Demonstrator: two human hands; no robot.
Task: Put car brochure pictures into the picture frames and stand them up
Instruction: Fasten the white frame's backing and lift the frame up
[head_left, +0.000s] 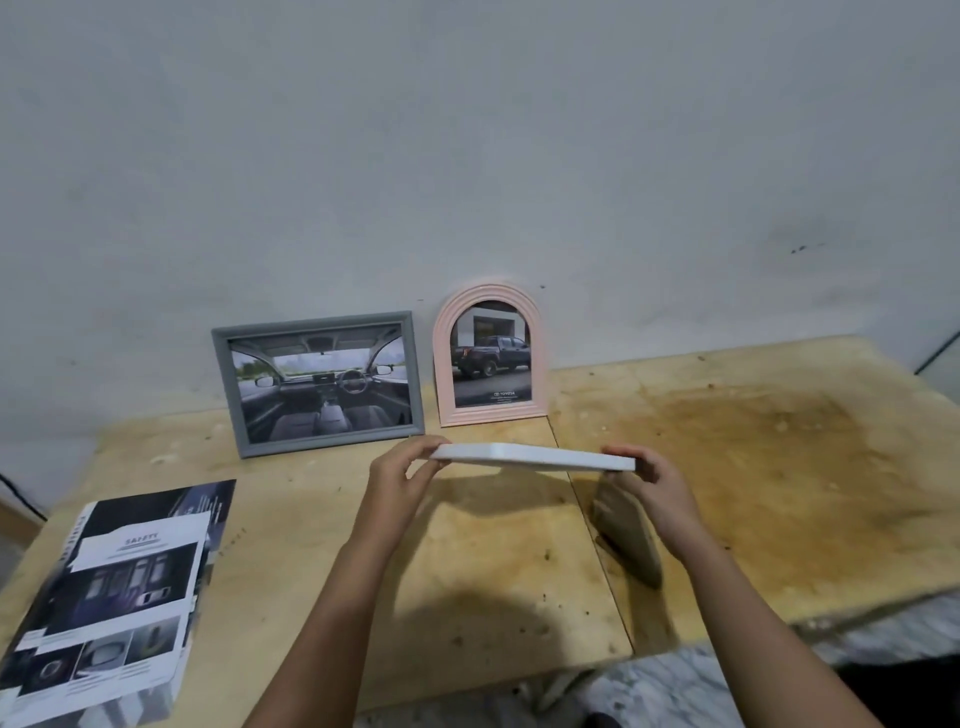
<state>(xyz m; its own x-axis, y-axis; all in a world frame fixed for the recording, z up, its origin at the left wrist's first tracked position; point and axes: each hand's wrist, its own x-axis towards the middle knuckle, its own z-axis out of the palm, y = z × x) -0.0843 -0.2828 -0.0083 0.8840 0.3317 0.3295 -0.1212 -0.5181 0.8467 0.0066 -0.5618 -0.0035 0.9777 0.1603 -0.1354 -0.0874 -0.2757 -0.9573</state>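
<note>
Cut car brochure sheets (109, 597), dark, printed — table's near edge, 8 o'clock. Left hand (397, 475) and right hand (657, 480), both pinched shut on the ends of a flat white picture frame (535, 457), held level above the plywood table (753, 467), brown easel leg hanging beneath. Grey rectangular frame (318, 383) and pink arched frame (491, 356) — filled, upright at 12 o'clock. Step judged: third frame's standing. Next move calls for tipping it upright onto its leg.

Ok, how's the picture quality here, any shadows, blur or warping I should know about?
Head view: light from above throws a dark shadow of the white frame and both forearms onto the table; wide-angle warping bends the table's edges; the brochure pages at lower left look soft and stretched; the wall is dim.
</note>
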